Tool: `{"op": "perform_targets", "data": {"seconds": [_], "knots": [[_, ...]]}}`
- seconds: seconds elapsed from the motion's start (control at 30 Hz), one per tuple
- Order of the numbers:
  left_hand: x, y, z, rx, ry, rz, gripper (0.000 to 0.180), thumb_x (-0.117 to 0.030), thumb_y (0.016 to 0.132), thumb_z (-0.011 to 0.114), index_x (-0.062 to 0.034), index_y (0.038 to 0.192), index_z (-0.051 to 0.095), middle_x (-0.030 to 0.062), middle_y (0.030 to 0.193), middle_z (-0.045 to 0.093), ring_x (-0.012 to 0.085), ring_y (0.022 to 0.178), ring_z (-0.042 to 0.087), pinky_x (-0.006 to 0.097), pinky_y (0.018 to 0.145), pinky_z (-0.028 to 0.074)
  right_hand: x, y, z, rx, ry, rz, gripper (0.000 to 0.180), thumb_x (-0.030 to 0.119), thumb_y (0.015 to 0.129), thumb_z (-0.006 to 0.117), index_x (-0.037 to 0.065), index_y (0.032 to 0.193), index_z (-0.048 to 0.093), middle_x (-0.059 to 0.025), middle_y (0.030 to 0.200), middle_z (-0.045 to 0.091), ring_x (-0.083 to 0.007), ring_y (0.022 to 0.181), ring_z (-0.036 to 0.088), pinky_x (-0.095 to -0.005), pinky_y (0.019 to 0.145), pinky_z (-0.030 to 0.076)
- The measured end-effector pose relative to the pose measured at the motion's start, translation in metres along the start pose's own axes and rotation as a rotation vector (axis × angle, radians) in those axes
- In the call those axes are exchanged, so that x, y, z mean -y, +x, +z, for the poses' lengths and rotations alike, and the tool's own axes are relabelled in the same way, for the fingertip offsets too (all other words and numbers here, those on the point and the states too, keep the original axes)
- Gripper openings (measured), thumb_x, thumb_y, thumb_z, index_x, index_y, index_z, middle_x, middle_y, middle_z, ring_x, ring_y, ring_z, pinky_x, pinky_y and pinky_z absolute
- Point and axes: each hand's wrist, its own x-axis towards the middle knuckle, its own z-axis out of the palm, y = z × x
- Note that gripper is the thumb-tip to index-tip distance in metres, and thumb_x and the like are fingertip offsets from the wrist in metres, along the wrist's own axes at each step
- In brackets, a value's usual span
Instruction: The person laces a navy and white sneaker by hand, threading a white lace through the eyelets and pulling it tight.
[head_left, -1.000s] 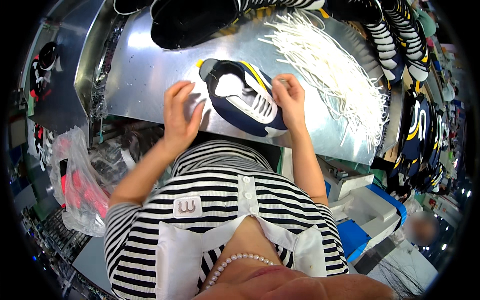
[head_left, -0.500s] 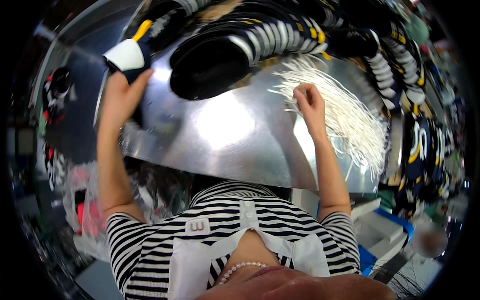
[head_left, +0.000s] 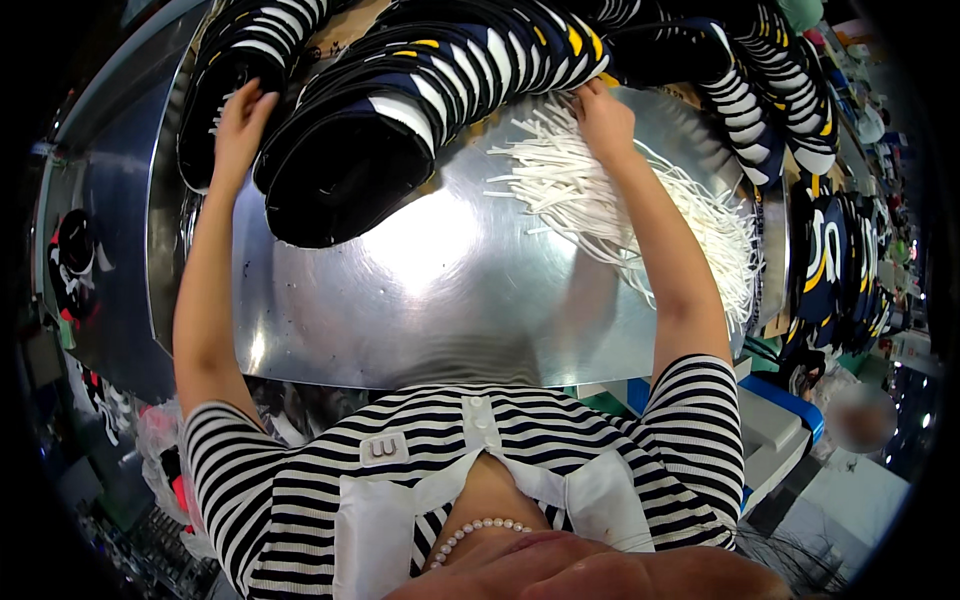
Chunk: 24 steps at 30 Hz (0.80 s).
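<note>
My left hand [head_left: 240, 130] is over the left row of nested black shoe uppers [head_left: 215, 80], thumb and fingers a little apart, with nothing visible between them. In the middle lies a longer row of nested black, navy and white uppers [head_left: 345, 190], its wide dark opening facing me. At the right end of that row, my right hand [head_left: 605, 120] has its fingers closed at the edge of an upper [head_left: 590, 68]. Below my right wrist spreads a heap of white cords [head_left: 560, 185], partly covered by my forearm.
A shiny metal tabletop [head_left: 470, 300] lies under everything. More rows of uppers [head_left: 745, 120] stand at the far right, with others hanging beside the table [head_left: 825, 270]. Grey-white boxes [head_left: 770, 430] are at the lower right. Plastic bags [head_left: 165, 440] sit at the lower left.
My left hand has moved to the left row, and the single upper it held is no longer distinct. My right hand has gone from the cords to the middle row's end.
</note>
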Motion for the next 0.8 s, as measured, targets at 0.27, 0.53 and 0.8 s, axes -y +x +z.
{"op": "perform_targets", "data": {"seconds": [0.27,0.53,0.8], "knots": [[-0.065,-0.163,-0.007,-0.048,-0.051,-0.117,0.027,-0.022,0.097,0.061,-0.0007,0.114,0.062,0.0055,0.095,0.067,0.0142,0.083,0.059,0.026,0.077,0.047,-0.004,-0.027,-0.122,-0.009,0.722,0.261,0.011,0.017,0.094,0.066,0.009,0.102,0.067,-0.0015,0.089,0.071,-0.0091,0.067,0.060,-0.0256,0.057,0.044],[-0.079,-0.179,-0.015,-0.341,-0.105,-0.105,0.013,-0.015,0.096,0.062,-0.0033,0.100,0.057,0.0050,0.093,0.061,0.0115,0.085,0.053,0.027,0.078,0.043,0.005,-0.125,-0.393,-0.561,1.453,-0.195,0.013,0.010,0.090,0.061,0.001,0.098,0.065,-0.0060,0.085,0.064,-0.0081,0.058,0.047,-0.0241,0.055,0.037],[-0.245,-0.319,0.070,0.424,-0.069,0.268,0.056,-0.014,0.074,0.080,-0.0055,0.125,0.056,0.0183,0.132,0.050,0.0386,0.129,0.044,0.048,0.109,0.033,0.082,-0.210,-0.267,-0.141,1.889,0.512,0.012,0.012,0.094,0.061,0.008,0.103,0.054,0.0020,0.076,0.049,-0.0019,0.050,0.036,-0.0172,0.043,0.025]]}}
